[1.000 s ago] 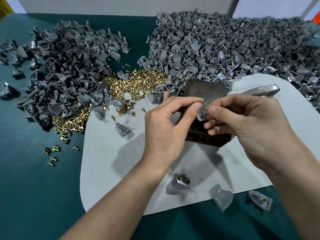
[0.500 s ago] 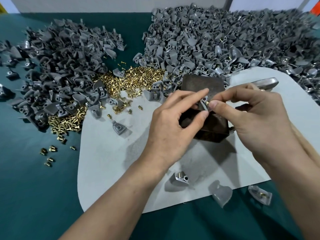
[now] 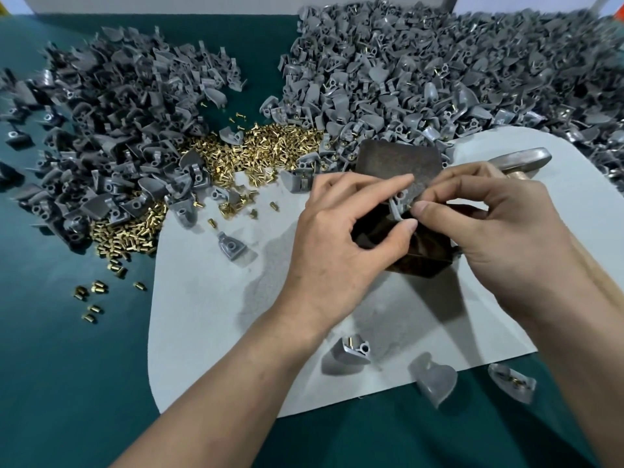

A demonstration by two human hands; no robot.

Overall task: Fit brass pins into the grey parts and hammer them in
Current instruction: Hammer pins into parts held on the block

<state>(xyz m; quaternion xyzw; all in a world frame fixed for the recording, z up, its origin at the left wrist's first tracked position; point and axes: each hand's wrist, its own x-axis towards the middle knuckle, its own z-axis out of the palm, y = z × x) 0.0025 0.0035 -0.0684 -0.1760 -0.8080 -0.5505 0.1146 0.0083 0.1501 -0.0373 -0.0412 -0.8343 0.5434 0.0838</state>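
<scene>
The left hand (image 3: 331, 244) has tipped the grey part (image 3: 395, 207) upright. It's pinched between the thumb and a straightened forefinger, so its round eye shows, where a second ago the fingers hid it. The right hand (image 3: 499, 231) has closed in too, thumb and forefinger pinching a brass pin (image 3: 409, 205) with its tip right at the part's edge. Whether it has gone into a hole yet, I can't tell. Both hands stay bunched together, holding part and pin in the air just above the dark metal block (image 3: 398, 157). My read is that the fitting is nearly done and the hammering comes next. The hammer (image 3: 521, 157) lies untouched just beyond the right hand's knuckles.

Under the hands is a pale grey mat (image 3: 209, 315), laid on green cloth (image 3: 67, 366). Beyond the left hand's fingertips the heap of brass pins (image 3: 270, 143) spills onto the mat. Further out on that side sits a dark heap of grey parts (image 3: 111, 130). Beyond the right hand is a bigger, paler heap (image 3: 439, 72), with brass glinting in some pieces. Back between the forearms lie three loose parts, one (image 3: 347, 352) close by the left wrist with brass in it, a plain one (image 3: 434, 380), and another with brass (image 3: 513, 381). A pale wall (image 3: 169, 3) runs along the far edge.
</scene>
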